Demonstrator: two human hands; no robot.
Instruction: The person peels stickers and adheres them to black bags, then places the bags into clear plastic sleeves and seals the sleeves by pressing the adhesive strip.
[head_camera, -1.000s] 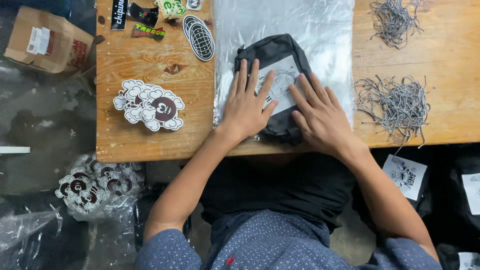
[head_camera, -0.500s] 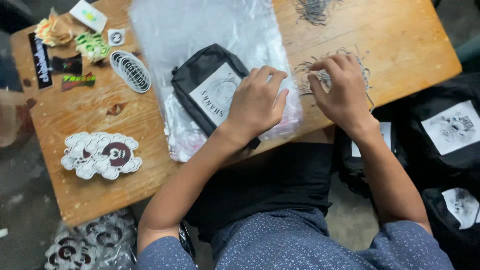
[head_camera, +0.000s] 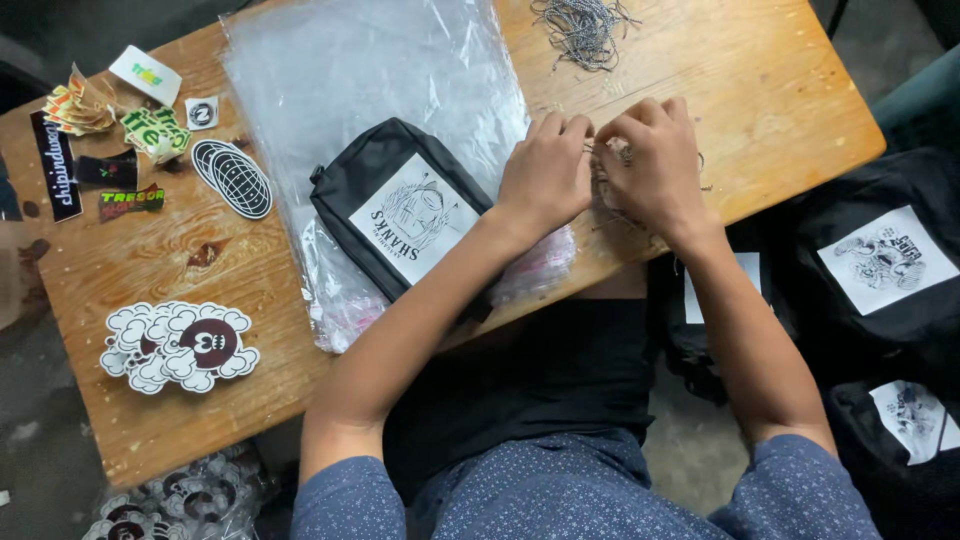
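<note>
Here, at the far left of the wooden table (head_camera: 250, 400), lie a cloud-shaped sticker stack (head_camera: 180, 345) and loose stickers (head_camera: 135, 140). Next comes the black pouch (head_camera: 405, 215), lying on clear plastic bags (head_camera: 350, 70), its long axis running diagonally from upper left to lower right. The left hand (head_camera: 545, 175) sits just right of it, fingers curled, pinching at thin metal chains (head_camera: 612, 185) together with the right hand (head_camera: 650, 165), likewise clenched. Both hands touch the chains; the left is nearer the pouch. Another chain pile (head_camera: 580, 25) lies beyond.

pouch (head_camera: 400, 210) on plastic sheet (head_camera: 330, 70), stickers (head_camera: 180, 345) left, both on table (head_camera: 790, 90)
</note>
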